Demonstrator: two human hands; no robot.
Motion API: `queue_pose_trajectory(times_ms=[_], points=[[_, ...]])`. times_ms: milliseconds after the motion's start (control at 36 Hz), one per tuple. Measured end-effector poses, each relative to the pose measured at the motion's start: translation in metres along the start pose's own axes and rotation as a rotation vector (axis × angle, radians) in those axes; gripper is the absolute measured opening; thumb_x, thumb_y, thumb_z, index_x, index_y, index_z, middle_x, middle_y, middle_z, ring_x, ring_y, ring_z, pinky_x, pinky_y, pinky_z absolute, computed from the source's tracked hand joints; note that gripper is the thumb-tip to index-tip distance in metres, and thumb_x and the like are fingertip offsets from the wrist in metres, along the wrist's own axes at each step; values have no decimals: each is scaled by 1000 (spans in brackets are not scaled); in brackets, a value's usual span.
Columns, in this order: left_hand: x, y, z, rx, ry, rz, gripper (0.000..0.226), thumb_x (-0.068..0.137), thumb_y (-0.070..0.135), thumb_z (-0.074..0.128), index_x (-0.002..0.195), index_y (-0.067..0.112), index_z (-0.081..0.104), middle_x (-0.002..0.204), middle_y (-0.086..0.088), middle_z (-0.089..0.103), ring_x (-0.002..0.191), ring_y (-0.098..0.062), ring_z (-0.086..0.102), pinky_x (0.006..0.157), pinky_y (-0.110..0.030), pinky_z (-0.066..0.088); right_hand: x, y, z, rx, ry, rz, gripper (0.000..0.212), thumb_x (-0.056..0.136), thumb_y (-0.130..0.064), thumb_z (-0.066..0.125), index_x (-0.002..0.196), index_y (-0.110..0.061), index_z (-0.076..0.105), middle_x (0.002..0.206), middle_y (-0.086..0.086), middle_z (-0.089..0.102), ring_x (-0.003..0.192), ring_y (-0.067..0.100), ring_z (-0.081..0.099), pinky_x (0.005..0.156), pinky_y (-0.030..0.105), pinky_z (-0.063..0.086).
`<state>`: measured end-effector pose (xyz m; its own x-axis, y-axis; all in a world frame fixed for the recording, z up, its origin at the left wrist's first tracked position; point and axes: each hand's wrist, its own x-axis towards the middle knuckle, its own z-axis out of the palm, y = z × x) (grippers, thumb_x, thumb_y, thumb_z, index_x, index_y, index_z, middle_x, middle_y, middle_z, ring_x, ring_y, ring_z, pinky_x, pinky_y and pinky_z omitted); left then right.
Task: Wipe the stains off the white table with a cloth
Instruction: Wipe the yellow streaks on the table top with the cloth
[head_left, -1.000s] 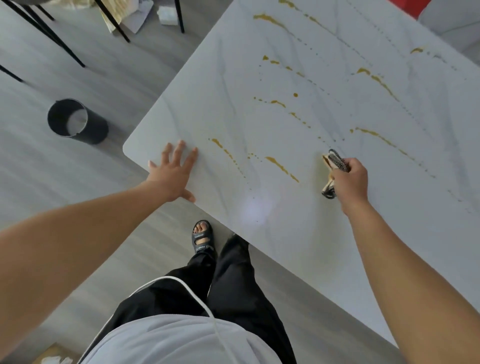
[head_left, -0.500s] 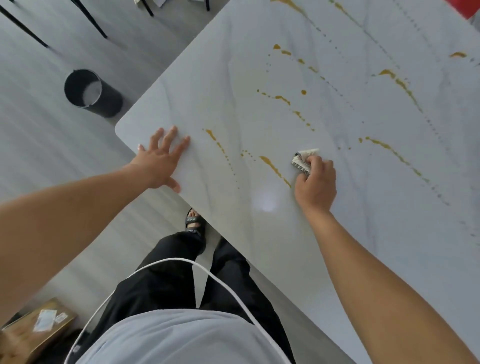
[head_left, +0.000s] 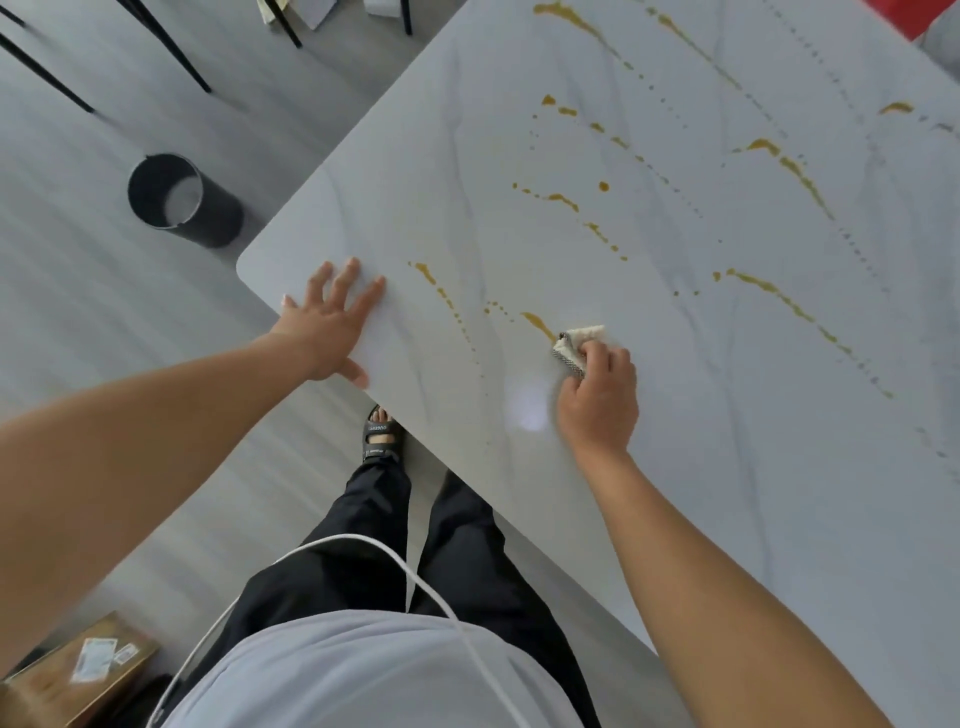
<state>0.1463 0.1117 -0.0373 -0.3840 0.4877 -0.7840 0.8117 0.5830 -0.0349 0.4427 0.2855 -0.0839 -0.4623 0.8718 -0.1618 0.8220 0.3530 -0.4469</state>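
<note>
Head view: the right grip (head_left: 597, 400) holds the cloth (head_left: 576, 345) tight and has slid it left on the table (head_left: 727, 493) to the next yellow stain (head_left: 537, 323). One stain is gone, many are left. The left grip (head_left: 332, 322) lies flat and open near the corner
</note>
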Motion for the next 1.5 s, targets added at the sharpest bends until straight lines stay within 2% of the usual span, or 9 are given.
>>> queue_pose_trajectory(times_ms=[167,333,583,722,861,1111,1194,1333,1500], points=[[0,-1,0,-4,17,9,145,69,54,90,157,36,-24,163,-1,-34,153,-36,-24,118,-72,16,-16,6,0,-126,-218,-552,32,72,-20,52,100,-13,66,93,7,57,79,30,57,46,34,49],[-1,-1,0,-9,23,28,146,67,55,90,157,36,-25,163,-1,-34,153,-37,-24,117,-74,16,-2,-1,-3,44,3,135,30,82,-7,54,109,-17,63,113,8,55,106,31,53,68,36,44],[-1,0,2,126,95,51,147,66,70,82,158,29,-26,166,-10,-26,154,-43,-13,120,-69,12,-37,-17,12,-151,-197,-397,28,74,-7,61,100,-13,65,94,7,55,77,32,56,47,29,42],[-2,-12,-1,285,213,100,146,58,94,64,159,30,-20,167,-12,-9,155,-38,1,125,-61,1,-24,-20,7,-25,-154,-44,25,80,-8,55,102,-19,61,106,0,54,98,26,53,63,32,40],[3,-32,-8,258,255,216,140,57,95,64,160,38,-12,166,-4,-3,152,-33,5,122,-52,22,-18,-26,10,95,59,323,33,83,-7,52,113,-20,58,117,5,52,106,30,54,70,33,38],[8,-45,-13,360,220,300,132,64,95,56,158,41,-19,166,-4,-17,153,-33,-7,117,-71,19,-43,-33,15,-120,-142,-241,41,76,-22,35,105,-14,62,97,6,54,84,28,52,53,29,41],[7,-47,-10,379,227,308,128,67,96,51,157,41,-22,168,-3,-19,154,-33,-9,118,-70,19,-37,-26,9,-139,-148,-228,40,77,-24,37,107,-15,63,100,4,54,88,28,53,56,29,41],[8,-47,-6,378,233,314,126,71,93,51,157,39,-23,169,-5,-20,154,-35,-9,118,-69,20,-37,-35,17,-9,-10,178,33,81,-4,53,110,-15,60,111,7,54,105,30,51,67,33,40],[11,-48,-5,389,208,314,125,72,93,49,156,39,-25,168,-4,-24,155,-35,-11,117,-69,20,-64,-49,28,-107,-167,-246,34,76,-21,40,102,-15,61,97,5,56,83,30,55,52,31,46]])
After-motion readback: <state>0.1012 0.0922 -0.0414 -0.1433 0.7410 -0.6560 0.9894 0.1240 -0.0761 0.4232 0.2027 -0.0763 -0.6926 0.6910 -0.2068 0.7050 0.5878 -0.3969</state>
